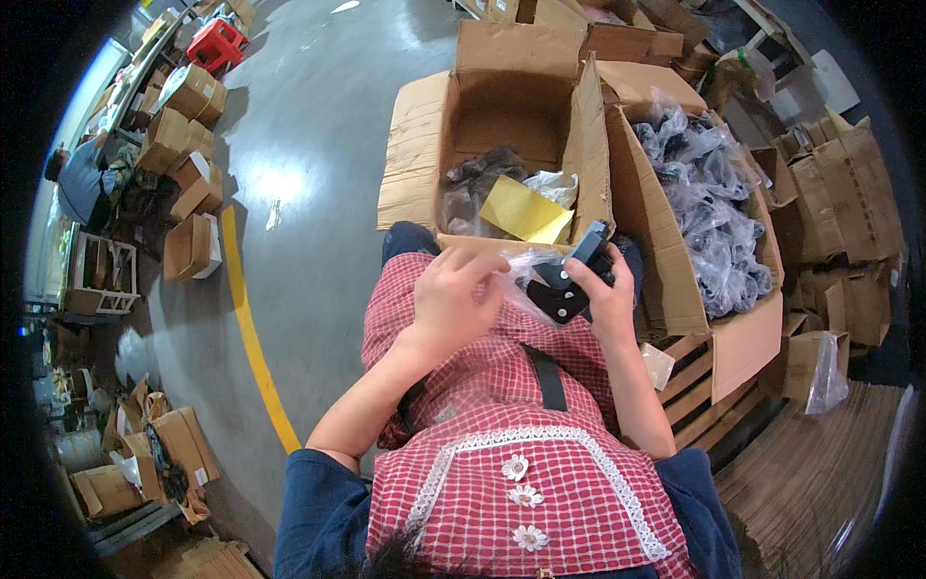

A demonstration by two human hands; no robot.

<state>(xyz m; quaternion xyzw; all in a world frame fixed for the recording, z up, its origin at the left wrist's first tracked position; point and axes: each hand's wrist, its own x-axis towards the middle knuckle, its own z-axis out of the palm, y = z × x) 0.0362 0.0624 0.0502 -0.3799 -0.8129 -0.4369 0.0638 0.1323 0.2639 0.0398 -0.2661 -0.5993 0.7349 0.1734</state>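
the person sits, a red checked apron [521,473] over the lap, and the two hands meet just above it. the right hand [610,294] holds a black part [559,294] with silver round studs and a blue-grey block [586,243] at its upper end; its fingers are closed on the part, thumb on the near side. a clear plastic bag [529,265] lies against the part's left side. the left hand [458,297] is at that bag, its fingers narrow and bent toward it; blur hides whether they grip the film, so that cannot be told.

just beyond the hands stands an open cardboard box [413,154], with a yellow sheet [526,210], dark plastic [473,188] and a white bag [555,185] inside. beside it to the right, a second box [656,246] is heaped with dark items in clear bags [709,207]. a wooden pallet [696,386] shows below that box. on the left, a yellow line [248,328] curves along the grey floor [318,270].
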